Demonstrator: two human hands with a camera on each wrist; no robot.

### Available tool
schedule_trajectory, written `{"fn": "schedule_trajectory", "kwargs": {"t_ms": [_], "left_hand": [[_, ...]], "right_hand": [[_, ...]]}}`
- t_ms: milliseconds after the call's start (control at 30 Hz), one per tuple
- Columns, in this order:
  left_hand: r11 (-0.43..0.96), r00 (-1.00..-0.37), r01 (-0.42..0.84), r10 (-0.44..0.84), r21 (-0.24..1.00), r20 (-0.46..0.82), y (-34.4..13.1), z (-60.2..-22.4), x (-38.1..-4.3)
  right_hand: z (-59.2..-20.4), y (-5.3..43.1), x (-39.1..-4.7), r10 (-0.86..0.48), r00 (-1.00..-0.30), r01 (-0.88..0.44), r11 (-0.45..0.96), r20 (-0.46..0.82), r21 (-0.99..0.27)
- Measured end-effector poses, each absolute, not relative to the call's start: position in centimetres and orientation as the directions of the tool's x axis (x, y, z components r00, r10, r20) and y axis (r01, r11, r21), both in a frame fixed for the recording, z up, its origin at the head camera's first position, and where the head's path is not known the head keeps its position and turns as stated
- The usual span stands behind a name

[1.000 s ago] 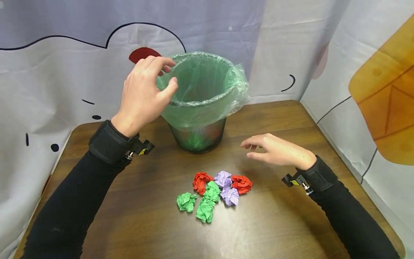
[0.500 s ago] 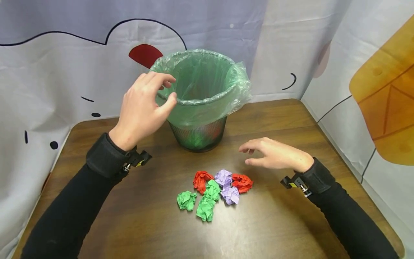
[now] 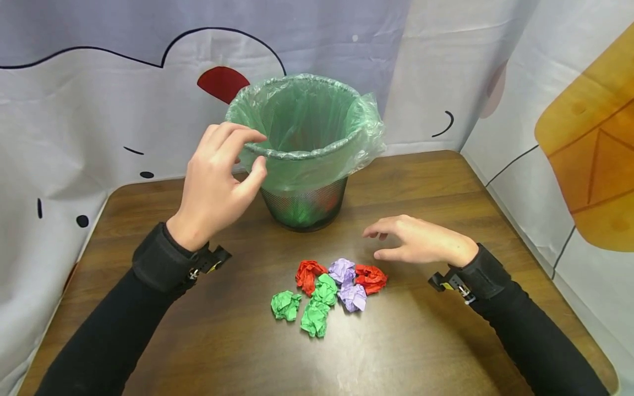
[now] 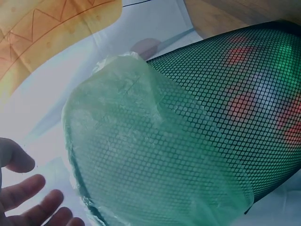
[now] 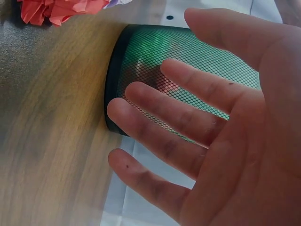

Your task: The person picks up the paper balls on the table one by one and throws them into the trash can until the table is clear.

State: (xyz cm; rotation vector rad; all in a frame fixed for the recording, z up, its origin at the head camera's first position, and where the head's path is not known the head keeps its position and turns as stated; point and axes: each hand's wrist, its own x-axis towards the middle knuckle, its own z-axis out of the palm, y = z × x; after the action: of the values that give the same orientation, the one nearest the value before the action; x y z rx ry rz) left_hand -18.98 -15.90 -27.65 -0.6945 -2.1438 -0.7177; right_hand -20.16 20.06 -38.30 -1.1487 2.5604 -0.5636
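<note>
Printed cloth (image 3: 99,126) hangs behind and to the sides of a brown wood-grain worktop (image 3: 223,341); towards the back stands one black mesh bin (image 3: 304,213), upright, with one green translucent liner (image 3: 307,173) folded over its rim. Two hands are in view and neither holds anything; each grip is spread, the left hand (image 3: 213,179) with bent fingers and thumb parted near the bin's left rim, the right hand (image 3: 418,240) with fingers slightly bent and thumb apart, above the wood to the right of the bin.

Seven crumpled paper balls (image 3: 325,290) lie in front of the bin: three green balls (image 3: 315,319), two red balls (image 3: 370,280), two purple balls (image 3: 352,297); six are bunched together, and one green ball sits just apart on the left. Through the mesh, red, green and pale shapes (image 4: 242,106) show low inside; they look like more paper, but are too blurred to count.

As for the step, it looks like an empty-handed reach between bin and paper; the next move, as I judge it, calls for the right hand to drop towards the nearest red ball and pinch it alone, without dragging its purple neighbours; the outlying green ball leaves fingers more room.
</note>
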Motion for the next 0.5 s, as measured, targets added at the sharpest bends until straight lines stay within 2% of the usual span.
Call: {"fn": "schedule_trajectory", "kwargs": {"t_ms": [200, 500], "left_hand": [[0.672, -0.517, 0.702, 0.253, 0.236, 0.818, -16.2, -28.7, -18.4], [0.654, -0.54, 0.71, 0.27, 0.26, 0.797, -16.2, -30.4, -17.6]], "right_hand": [[-38.5, 20.1, -20.1, -0.764, -0.639, -0.656, 0.603, -0.092, -0.454], [-39.2, 20.2, -20.1, -0.778, -0.624, -0.664, 0.576, -0.07, -0.477]]}}
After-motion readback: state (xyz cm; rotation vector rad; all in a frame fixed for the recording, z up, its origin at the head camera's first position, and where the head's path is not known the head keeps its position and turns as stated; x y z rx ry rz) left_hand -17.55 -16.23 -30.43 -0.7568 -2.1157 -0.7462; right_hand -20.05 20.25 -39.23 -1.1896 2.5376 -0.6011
